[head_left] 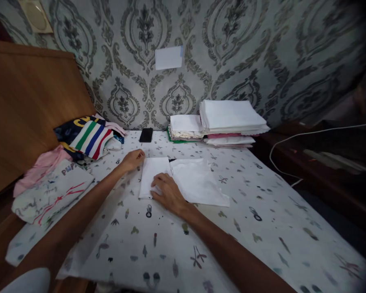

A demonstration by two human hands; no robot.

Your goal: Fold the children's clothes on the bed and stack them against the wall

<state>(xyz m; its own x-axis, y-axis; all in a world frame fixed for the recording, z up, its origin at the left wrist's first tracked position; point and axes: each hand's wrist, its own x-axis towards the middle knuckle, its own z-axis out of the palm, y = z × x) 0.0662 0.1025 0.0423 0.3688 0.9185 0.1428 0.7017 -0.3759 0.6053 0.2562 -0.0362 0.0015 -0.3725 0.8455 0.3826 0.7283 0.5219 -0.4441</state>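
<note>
A white cloth garment lies on the bed sheet in front of me, its left part (149,169) folded into a neat rectangle and its right part (198,181) spread flat. My right hand (169,193) rests on the folded part, fingers bent and apart, thumb near the lower edge. At the upper left corner of the cloth is my left hand (132,160). Its fingers are curled together, and whether they pinch the corner is hidden.
Folded white cloths (232,116) form a tall stack by the wall, beside a smaller stack (186,124). A black phone-like object (146,135) lies further left. Rumpled clothes (93,138) and a printed shirt (56,193) lie near a wooden panel (33,93). A white cable (286,138) hangs at right.
</note>
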